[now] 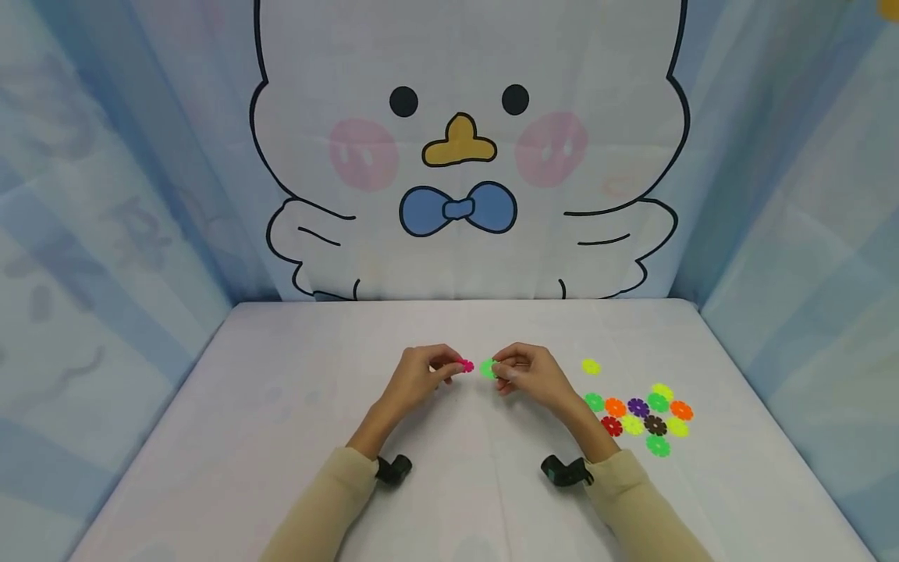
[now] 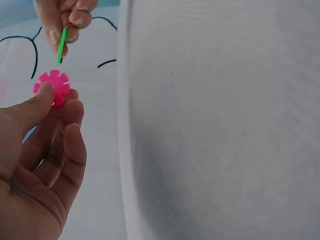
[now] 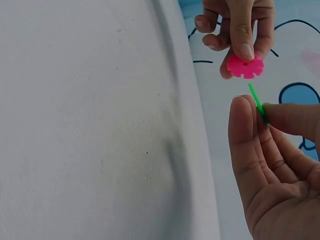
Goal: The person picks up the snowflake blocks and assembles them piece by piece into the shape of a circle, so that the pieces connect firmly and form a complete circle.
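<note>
Between thumb and fingers, my left hand (image 1: 424, 376) pinches a pink notched plastic disc (image 2: 54, 86), shaped like a snowflake building piece. Facing it, my right hand (image 1: 535, 376) pinches a green notched disc (image 3: 258, 102) of the same kind. In both wrist views the green disc shows edge-on, while the pink one turns its flat face toward the camera. A small gap separates the two discs. Both hands are held over the middle of the white table (image 1: 295, 437). Part of each disc is hidden by the fingers.
Several loose notched discs in green, orange, purple, yellow, red and brown lie on the right of the table, including a brown disc (image 1: 655, 425). A yellow disc (image 1: 591, 366) lies apart behind them. A cartoon-printed curtain (image 1: 463, 257) stands behind the table's back edge.
</note>
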`<state>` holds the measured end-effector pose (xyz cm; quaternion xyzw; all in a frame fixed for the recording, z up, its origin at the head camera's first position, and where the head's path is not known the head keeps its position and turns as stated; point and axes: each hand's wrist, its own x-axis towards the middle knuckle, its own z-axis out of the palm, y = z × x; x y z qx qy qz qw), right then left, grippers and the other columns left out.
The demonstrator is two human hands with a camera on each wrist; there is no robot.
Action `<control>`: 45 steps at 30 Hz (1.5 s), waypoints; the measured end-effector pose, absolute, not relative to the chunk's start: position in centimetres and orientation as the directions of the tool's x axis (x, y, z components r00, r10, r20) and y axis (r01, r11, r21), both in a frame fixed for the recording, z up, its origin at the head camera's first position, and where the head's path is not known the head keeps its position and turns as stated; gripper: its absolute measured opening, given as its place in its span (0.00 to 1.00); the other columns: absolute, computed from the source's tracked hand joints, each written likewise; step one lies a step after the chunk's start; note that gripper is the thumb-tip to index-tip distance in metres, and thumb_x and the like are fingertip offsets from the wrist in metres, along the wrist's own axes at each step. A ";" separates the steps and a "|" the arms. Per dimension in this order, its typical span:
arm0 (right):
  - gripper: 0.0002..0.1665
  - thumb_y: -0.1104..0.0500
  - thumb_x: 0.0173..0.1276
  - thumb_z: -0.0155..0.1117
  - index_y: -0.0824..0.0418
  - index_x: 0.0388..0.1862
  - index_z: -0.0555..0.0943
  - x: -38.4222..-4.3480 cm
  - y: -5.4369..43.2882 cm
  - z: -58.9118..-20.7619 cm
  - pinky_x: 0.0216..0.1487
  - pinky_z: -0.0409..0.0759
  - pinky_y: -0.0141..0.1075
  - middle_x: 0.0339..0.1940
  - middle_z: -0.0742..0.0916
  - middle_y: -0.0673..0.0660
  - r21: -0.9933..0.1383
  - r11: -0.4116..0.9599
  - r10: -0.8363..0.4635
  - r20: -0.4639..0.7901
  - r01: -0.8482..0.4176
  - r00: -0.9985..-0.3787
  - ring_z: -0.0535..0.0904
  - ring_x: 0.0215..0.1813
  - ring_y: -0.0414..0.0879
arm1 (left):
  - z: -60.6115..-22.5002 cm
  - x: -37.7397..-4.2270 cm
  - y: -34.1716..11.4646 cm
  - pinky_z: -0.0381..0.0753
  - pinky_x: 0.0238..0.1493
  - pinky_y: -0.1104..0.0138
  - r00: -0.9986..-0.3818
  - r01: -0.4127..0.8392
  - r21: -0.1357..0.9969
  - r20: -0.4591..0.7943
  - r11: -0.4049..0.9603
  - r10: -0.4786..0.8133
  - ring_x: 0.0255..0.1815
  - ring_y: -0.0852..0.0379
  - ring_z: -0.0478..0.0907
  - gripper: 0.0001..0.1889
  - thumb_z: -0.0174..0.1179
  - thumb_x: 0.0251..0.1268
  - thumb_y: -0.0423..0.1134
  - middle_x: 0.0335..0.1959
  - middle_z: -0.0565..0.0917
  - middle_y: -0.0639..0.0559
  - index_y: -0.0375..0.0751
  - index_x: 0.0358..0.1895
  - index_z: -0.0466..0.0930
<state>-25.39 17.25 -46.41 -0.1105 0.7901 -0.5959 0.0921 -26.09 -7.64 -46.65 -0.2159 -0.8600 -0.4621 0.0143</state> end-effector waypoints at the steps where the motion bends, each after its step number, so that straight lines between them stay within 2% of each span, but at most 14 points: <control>1: 0.17 0.61 0.77 0.67 0.74 0.55 0.82 -25.4 17.1 -46.4 0.41 0.92 0.40 0.41 0.89 0.75 -0.962 0.263 -0.289 -0.013 -0.067 -0.957 0.88 0.33 0.46 | -46.7 -26.1 -7.6 0.74 0.27 0.73 -0.904 0.391 0.786 0.232 0.478 0.359 0.32 0.52 0.85 0.05 0.70 0.71 0.40 0.37 0.93 0.46 0.46 0.44 0.91; 7: 0.15 0.62 0.78 0.66 0.73 0.55 0.83 -25.4 16.7 -46.5 0.41 0.92 0.39 0.42 0.89 0.75 -0.962 0.266 -0.295 -0.020 -0.062 -0.955 0.88 0.34 0.46 | -47.0 -26.0 -7.5 0.76 0.27 0.72 -0.898 0.407 0.780 0.249 0.475 0.362 0.33 0.51 0.86 0.04 0.70 0.72 0.39 0.38 0.93 0.47 0.46 0.44 0.91; 15: 0.15 0.63 0.78 0.66 0.74 0.55 0.83 -25.4 16.3 -46.4 0.40 0.93 0.41 0.37 0.90 0.73 -0.969 0.237 -0.327 -0.015 -0.067 -0.945 0.88 0.33 0.45 | -47.3 -26.1 -7.3 0.78 0.27 0.72 -0.890 0.420 0.771 0.249 0.478 0.382 0.31 0.60 0.83 0.04 0.70 0.72 0.39 0.38 0.93 0.48 0.47 0.43 0.92; 23: 0.16 0.63 0.78 0.65 0.74 0.56 0.82 -25.5 16.1 -46.7 0.41 0.93 0.44 0.38 0.89 0.76 -0.971 0.232 -0.347 -0.032 -0.053 -0.937 0.89 0.33 0.45 | -47.2 -25.9 -7.2 0.83 0.31 0.74 -0.880 0.439 0.772 0.267 0.460 0.392 0.33 0.52 0.87 0.03 0.69 0.71 0.36 0.38 0.93 0.45 0.43 0.43 0.91; 26: 0.16 0.63 0.78 0.66 0.74 0.56 0.82 -25.4 16.1 -46.7 0.42 0.93 0.45 0.39 0.89 0.77 -0.974 0.223 -0.352 -0.036 -0.046 -0.935 0.89 0.33 0.46 | -47.1 -25.9 -7.1 0.87 0.37 0.74 -0.876 0.444 0.779 0.275 0.442 0.395 0.35 0.52 0.90 0.03 0.69 0.70 0.34 0.39 0.93 0.46 0.41 0.43 0.90; 30: 0.16 0.63 0.77 0.67 0.75 0.56 0.83 -25.4 16.2 -46.6 0.43 0.93 0.46 0.37 0.91 0.72 -0.979 0.197 -0.356 -0.020 -0.054 -0.934 0.91 0.33 0.46 | -47.1 -25.8 -7.0 0.90 0.43 0.72 -0.879 0.437 0.799 0.283 0.412 0.383 0.36 0.55 0.91 0.04 0.70 0.69 0.32 0.41 0.93 0.46 0.39 0.44 0.90; 34: 0.16 0.64 0.76 0.67 0.76 0.56 0.83 -25.4 16.2 -46.4 0.44 0.93 0.46 0.36 0.92 0.69 -0.984 0.167 -0.361 -0.006 -0.059 -0.933 0.92 0.33 0.47 | -47.1 -25.7 -7.0 0.91 0.43 0.70 -0.880 0.438 0.815 0.302 0.380 0.367 0.37 0.54 0.92 0.03 0.70 0.68 0.31 0.40 0.94 0.45 0.38 0.42 0.91; 40: 0.16 0.65 0.76 0.67 0.77 0.55 0.83 -25.4 16.2 -46.4 0.44 0.93 0.46 0.35 0.93 0.66 -0.986 0.159 -0.363 -0.013 -0.047 -0.932 0.92 0.33 0.46 | -47.1 -25.8 -7.0 0.91 0.43 0.69 -0.890 0.409 0.843 0.285 0.349 0.356 0.39 0.46 0.93 0.03 0.71 0.67 0.32 0.39 0.94 0.44 0.38 0.40 0.92; 45: 0.16 0.65 0.76 0.67 0.77 0.55 0.83 -25.3 16.2 -46.4 0.43 0.93 0.43 0.35 0.93 0.64 -0.985 0.169 -0.355 -0.025 -0.037 -0.935 0.91 0.33 0.44 | -47.2 -25.8 -7.0 0.91 0.42 0.70 -0.891 0.411 0.840 0.287 0.354 0.351 0.39 0.49 0.93 0.03 0.71 0.67 0.33 0.39 0.94 0.44 0.38 0.40 0.92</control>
